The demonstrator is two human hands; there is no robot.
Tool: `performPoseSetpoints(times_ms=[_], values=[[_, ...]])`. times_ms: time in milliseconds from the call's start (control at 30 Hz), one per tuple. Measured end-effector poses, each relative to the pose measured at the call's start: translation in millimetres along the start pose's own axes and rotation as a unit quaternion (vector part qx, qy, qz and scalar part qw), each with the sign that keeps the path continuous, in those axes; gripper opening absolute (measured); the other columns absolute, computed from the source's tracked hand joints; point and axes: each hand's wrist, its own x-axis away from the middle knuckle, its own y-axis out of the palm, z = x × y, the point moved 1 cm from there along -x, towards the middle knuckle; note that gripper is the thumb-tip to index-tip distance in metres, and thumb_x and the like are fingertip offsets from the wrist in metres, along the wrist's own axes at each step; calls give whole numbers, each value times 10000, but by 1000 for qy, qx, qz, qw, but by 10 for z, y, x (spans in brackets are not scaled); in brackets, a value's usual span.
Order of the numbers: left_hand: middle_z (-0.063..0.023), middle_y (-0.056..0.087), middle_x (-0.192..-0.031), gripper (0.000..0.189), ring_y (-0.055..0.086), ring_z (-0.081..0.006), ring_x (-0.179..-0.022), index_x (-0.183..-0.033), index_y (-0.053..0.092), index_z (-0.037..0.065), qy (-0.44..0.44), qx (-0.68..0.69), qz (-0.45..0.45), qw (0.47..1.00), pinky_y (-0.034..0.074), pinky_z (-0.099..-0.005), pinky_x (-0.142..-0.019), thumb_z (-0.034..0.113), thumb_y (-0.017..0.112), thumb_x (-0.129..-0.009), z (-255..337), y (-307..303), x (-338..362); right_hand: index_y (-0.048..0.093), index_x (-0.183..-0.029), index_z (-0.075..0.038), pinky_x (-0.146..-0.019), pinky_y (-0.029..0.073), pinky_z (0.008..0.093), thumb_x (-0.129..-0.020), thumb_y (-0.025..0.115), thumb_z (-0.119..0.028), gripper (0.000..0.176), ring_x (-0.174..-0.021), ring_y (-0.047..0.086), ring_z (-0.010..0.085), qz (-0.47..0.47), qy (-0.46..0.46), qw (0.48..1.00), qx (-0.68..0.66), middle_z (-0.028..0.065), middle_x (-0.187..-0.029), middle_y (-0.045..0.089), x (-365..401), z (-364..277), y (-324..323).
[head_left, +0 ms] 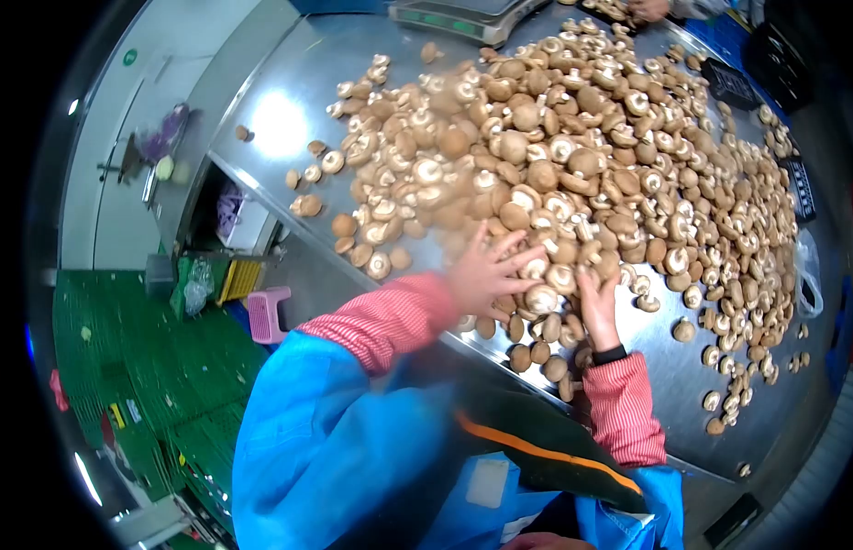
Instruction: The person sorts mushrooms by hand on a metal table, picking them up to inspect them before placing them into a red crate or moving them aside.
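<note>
A large heap of shiitake mushrooms point(582, 165), brown caps and pale stems, covers much of a stainless steel table point(293, 78). My left hand point(486, 273) lies over the heap's near edge with its fingers spread, touching several mushrooms. To its right, my right hand point(599, 307) is upright at the wrist, its fingers stretched against the pile and its thumb side partly hidden. Between the two hands sit several mushrooms, some with pale undersides up. More loose ones lie close to the table's near edge, below my hands.
A scale point(468, 18) stands at the far edge. Another person's hand point(648, 9) is at the far side of the heap. Black baskets point(729, 84) and a clear plastic bag point(808, 275) lie to the right. A pink stool point(268, 314) and green slatted flooring point(133, 357) are at left.
</note>
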Motion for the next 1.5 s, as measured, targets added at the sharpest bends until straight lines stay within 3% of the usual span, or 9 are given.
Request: performPoseSetpoints(times_ms=[33,133,500,700,900,1033,1167,1367,1500], values=[[-14,338,-1614,640,309,-348,-1481,-1271,644,350,-9,4,-5,1000,210,-795,-1097,477,818,-668,-52,-79,-28,190,-1569,47,-1011,511,394,-949,704,-390,916,-1207,612,328,28,-111,992,59,243,-1430,506,-165,122,71],[-103,306,-1625,765,297,-392,-1483,-1383,591,367,-71,-25,38,996,201,-770,-1114,509,838,-673,-229,-351,-121,163,-1546,33,-502,557,327,-948,702,-372,901,-610,651,221,-62,100,992,-38,203,-1130,613,-1,-560,73],[-164,432,-1529,379,356,-414,-1450,-1141,720,223,-152,80,172,970,225,-659,-1178,224,769,-765,20,-323,-231,312,-1566,-93,-825,535,379,-926,706,-258,769,-897,678,271,-20,-81,985,148,139,-956,675,346,-765,-357],[-111,606,-1223,438,558,-362,-1123,-1188,673,117,-342,-69,238,906,458,-453,-992,23,659,-761,-557,-434,269,472,-1439,-25,-811,531,360,-947,678,-140,547,-859,666,226,-72,-69,986,131,103,-928,673,503,-270,-572],[-182,640,-1173,454,588,-397,-1113,-1258,642,101,-299,12,221,928,477,-480,-975,22,661,-812,-1113,-244,414,652,-1223,-62,-683,521,339,-936,687,-188,316,-749,672,208,-75,-158,966,191,91,-776,642,672,-250,-783],[-116,646,-1050,400,619,-251,-874,-1246,641,45,-292,141,257,910,516,-370,-788,39,704,-851,-52,-622,-157,643,-1173,-15,-615,531,298,-972,682,-276,331,-675,671,161,-147,-184,965,117,76,-831,693,740,-70,-1120],[-36,601,-1062,446,593,-139,-868,-1207,631,28,-162,383,110,903,502,-276,-795,-21,758,-783,1372,-457,-819,620,-1204,-4,-564,550,268,-996,665,-324,384,-680,675,145,-199,32,974,-106,78,-897,709,1032,-402,-1511],[-78,625,-1050,458,621,-228,-952,-1215,668,68,91,445,-60,889,512,-338,-860,19,784,-775,2504,-123,-1636,568,-1277,-54,-561,488,233,-1025,621,-238,317,-648,593,107,-103,40,974,-196,35,-822,630,1777,115,-2423],[-125,627,-1091,313,629,-302,-997,-1169,663,56,46,449,-80,889,517,-387,-874,93,737,-867,2524,147,-1836,606,-1189,-35,-521,455,233,-1032,600,-206,233,-630,588,109,35,207,958,-194,43,-825,653,2852,716,-3191]])
